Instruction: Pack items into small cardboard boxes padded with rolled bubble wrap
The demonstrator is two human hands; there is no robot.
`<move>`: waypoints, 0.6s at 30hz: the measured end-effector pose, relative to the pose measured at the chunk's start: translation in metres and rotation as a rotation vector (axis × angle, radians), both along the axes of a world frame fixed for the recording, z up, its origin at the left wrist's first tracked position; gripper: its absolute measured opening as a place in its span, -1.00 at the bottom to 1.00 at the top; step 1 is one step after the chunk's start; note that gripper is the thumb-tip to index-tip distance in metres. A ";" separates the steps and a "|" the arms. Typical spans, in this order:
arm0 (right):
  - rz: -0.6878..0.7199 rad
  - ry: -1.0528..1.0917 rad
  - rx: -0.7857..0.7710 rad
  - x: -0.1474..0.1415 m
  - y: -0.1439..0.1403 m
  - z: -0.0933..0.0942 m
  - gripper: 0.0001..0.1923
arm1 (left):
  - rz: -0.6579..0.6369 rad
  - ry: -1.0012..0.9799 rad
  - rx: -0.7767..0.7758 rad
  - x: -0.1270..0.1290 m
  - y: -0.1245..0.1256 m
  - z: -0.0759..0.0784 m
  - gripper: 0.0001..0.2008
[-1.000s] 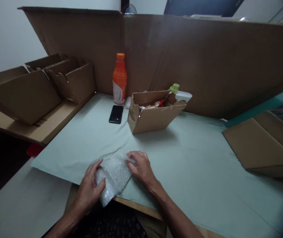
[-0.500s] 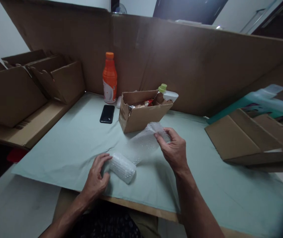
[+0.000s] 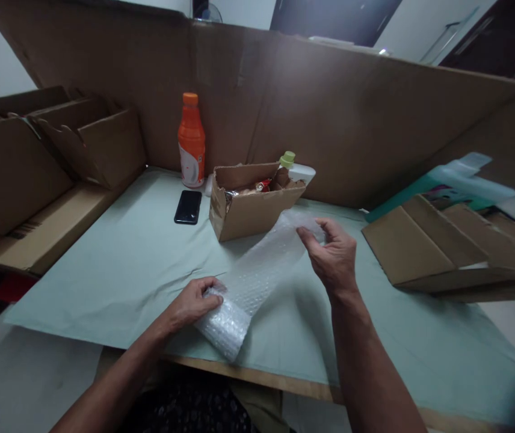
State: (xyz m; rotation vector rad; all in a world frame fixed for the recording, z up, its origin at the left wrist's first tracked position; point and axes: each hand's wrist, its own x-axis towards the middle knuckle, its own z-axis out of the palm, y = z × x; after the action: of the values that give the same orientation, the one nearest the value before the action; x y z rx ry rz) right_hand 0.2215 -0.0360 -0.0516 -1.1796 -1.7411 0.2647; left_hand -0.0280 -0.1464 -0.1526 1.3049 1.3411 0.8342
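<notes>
A strip of clear bubble wrap (image 3: 257, 273) stretches between my two hands, its near part rolled into a bundle close to the table's front edge. My left hand (image 3: 201, 300) is closed on the left end of that roll, thumb on top. Whether something lies inside the roll I cannot tell. My right hand (image 3: 332, 249) pinches the far, loose end of the wrap and holds it raised off the cloth. Just behind the strip stands a small open cardboard box (image 3: 257, 210) with a red-wrapped item and other small things in it.
An orange bottle (image 3: 191, 141) and a black phone (image 3: 188, 207) are at the back left. Behind the small box is a white bottle with a green cap (image 3: 287, 159). Cardboard boxes (image 3: 104, 144) stand left; another box (image 3: 424, 246) and a teal jug (image 3: 447, 183) are at right.
My left hand has closed on the roll, which it only touched with its fingertips before. My right hand has moved right, drawing out a longer stretch of wrap. The view has shifted slightly.
</notes>
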 end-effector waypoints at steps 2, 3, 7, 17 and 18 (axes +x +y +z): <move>-0.033 -0.025 0.011 0.005 0.017 -0.010 -0.83 | -0.014 -0.061 -0.032 0.001 -0.007 -0.004 -0.62; -0.060 -0.051 0.003 0.007 0.026 -0.018 -0.83 | -0.011 -0.076 -0.037 0.001 -0.010 -0.008 -0.51; -0.196 -0.182 -0.112 0.016 0.059 -0.058 -0.84 | 0.007 -0.059 -0.016 0.000 -0.015 -0.024 -0.23; -0.021 -0.399 -0.101 0.055 -0.018 -0.087 -0.35 | 0.073 -0.220 -0.187 -0.008 -0.037 -0.020 -0.28; 0.181 -0.458 -0.090 0.050 -0.042 -0.085 -0.34 | 0.070 -0.237 -0.206 -0.009 -0.038 -0.019 -0.28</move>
State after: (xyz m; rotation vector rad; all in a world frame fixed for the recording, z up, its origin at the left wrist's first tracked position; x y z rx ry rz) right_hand 0.2713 -0.0783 -0.1369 -1.2134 -2.2614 0.1911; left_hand -0.0370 -0.1840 -0.1711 0.9722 1.2523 0.8458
